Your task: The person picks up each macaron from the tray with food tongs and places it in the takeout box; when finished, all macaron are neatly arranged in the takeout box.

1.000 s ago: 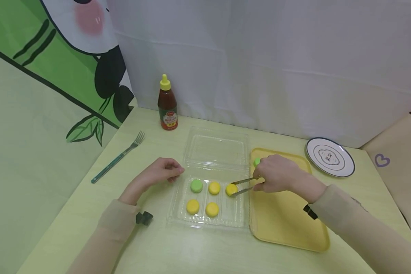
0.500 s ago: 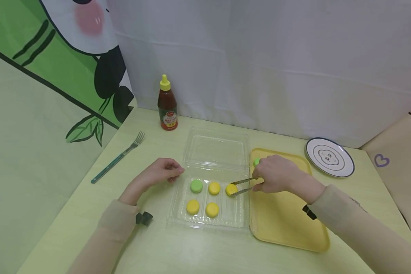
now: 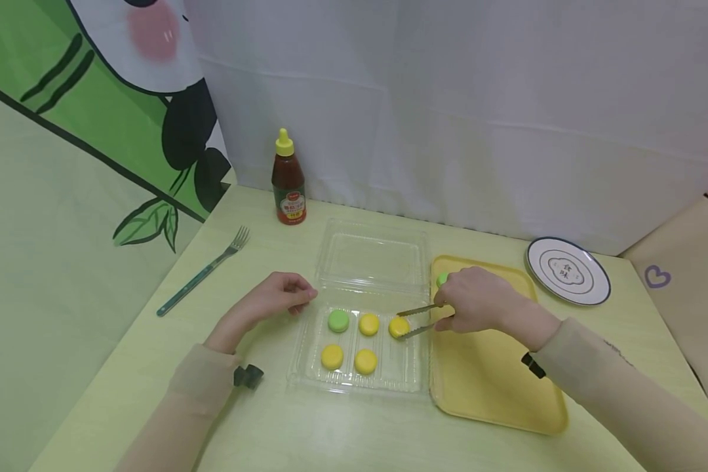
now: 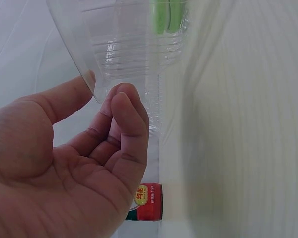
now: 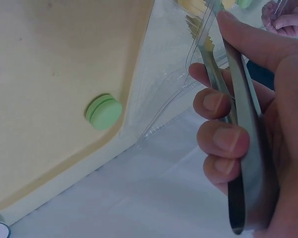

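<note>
My right hand (image 3: 478,298) grips metal tongs (image 5: 251,148), fingers wrapped round both arms. In the head view, their serrated tips stand slightly spread about a yellow macaron (image 3: 398,327) at the back right of the clear plastic container (image 3: 389,380). Beside it sit a yellow macaron (image 3: 368,324) and a green macaron (image 3: 338,320); two more yellow ones (image 3: 366,361) lie in the front row. At the container's left edge, my left hand (image 3: 277,294) holds the rim between thumb and curled fingers, as the left wrist view shows.
A yellow tray (image 3: 495,393) lies right of the container, with a green macaron (image 5: 104,111) near its far corner. Behind it is a white plate (image 3: 568,270). A sauce bottle (image 3: 289,180) stands at the back left, and a fork (image 3: 203,271) lies at left. The container's lid (image 3: 372,252) lies opened backward.
The tongs' tips have spread a little around the back-right yellow macaron, which stays in place in the container. My left hand has not visibly moved.
</note>
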A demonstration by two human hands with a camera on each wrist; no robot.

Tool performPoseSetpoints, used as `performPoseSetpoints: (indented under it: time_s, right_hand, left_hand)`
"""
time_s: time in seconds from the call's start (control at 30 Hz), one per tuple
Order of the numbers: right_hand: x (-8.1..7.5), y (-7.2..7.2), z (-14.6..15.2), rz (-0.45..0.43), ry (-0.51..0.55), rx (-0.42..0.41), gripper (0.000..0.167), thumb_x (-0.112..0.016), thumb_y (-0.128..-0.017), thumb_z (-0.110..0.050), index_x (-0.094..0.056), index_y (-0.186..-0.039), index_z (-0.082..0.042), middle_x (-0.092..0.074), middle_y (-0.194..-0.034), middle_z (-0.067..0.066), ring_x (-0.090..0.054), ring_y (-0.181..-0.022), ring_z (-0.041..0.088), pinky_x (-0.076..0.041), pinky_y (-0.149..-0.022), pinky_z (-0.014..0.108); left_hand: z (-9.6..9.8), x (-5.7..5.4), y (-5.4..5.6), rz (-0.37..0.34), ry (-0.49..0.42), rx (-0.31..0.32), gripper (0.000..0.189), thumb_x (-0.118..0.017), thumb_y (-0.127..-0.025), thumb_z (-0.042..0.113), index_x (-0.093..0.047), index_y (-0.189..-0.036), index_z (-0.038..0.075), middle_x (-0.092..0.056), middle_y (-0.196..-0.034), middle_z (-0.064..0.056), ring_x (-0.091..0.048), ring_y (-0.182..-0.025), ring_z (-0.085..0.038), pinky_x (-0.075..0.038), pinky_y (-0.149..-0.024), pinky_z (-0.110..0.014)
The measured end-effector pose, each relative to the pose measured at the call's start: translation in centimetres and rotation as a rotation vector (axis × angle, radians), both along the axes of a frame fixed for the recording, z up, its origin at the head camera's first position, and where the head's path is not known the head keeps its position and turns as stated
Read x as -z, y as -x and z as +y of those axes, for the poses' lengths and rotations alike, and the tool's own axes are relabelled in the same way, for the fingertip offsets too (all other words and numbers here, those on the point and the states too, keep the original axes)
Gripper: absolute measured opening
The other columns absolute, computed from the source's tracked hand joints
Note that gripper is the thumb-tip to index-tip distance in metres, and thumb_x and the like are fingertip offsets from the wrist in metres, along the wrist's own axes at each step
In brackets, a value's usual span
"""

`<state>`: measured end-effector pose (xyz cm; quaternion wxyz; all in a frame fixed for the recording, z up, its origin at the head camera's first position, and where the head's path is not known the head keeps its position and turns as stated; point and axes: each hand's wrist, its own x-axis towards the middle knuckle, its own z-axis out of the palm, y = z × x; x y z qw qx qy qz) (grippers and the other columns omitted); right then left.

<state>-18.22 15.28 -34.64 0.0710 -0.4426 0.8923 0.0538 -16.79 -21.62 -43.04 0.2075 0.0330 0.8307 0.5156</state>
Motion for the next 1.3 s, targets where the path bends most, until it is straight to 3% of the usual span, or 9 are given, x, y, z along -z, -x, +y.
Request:
performPoseSetpoints:
  time_s: [0.2, 0.5, 0.9, 1.3]
  right_hand:
    - [-0.5, 0.0, 0.3, -0.012, 0.022, 0.0, 0.027, -0.083, -0.077, -0.044, -0.069, -0.073, -0.021, -0.047, -0.058, -0.014, -0.039, -0.051, 0.007, -0.039, -0.05, 0.029]
    - [-1.0, 0.6, 1.2, -0.051, 0.055, 0.016, 0.029, -0.082, -0.076, -0.047, -0.075, -0.086, -0.021, -0.055, -0.063, -0.015, -0.046, -0.054, 0.002, -0.041, -0.051, 0.029]
    - [-3.5, 1.5, 2.7, -0.124, 0.094, 0.04, 0.035, -0.082, -0.078, -0.049, -0.078, -0.1, -0.023, -0.042, -0.057, -0.015, -0.031, -0.052, -0.001, -0.029, -0.051, 0.025]
    - [-4.5, 3.0, 4.2, -0.147, 0.12, 0.085, 0.04, -0.081, -0.078, -0.051, -0.078, -0.104, -0.02, -0.043, -0.058, -0.015, -0.035, -0.054, -0.001, -0.03, -0.053, 0.024]
  left_hand:
    - [0.0, 0.0, 0.1, 0.007, -0.009, 0.004, 0.025, -0.065, -0.099, 0.023, -0.066, -0.108, -0.001, -0.063, -0.088, -0.009, -0.057, -0.078, -0.021, -0.05, -0.074, -0.033]
    - [-0.1, 0.0, 0.0, 0.012, -0.005, 0.002, 0.025, -0.065, -0.098, 0.023, -0.066, -0.108, 0.0, -0.064, -0.088, -0.009, -0.057, -0.078, -0.02, -0.05, -0.074, -0.032]
    - [0.0, 0.2, 0.1, 0.017, 0.002, 0.0, 0.025, -0.065, -0.098, 0.023, -0.066, -0.108, 0.0, -0.064, -0.089, -0.008, -0.058, -0.078, -0.021, -0.05, -0.074, -0.032]
    - [0.1, 0.1, 0.0, 0.02, 0.002, 0.003, 0.026, -0.065, -0.098, 0.023, -0.066, -0.108, -0.001, -0.064, -0.089, -0.009, -0.058, -0.078, -0.021, -0.05, -0.074, -0.033]
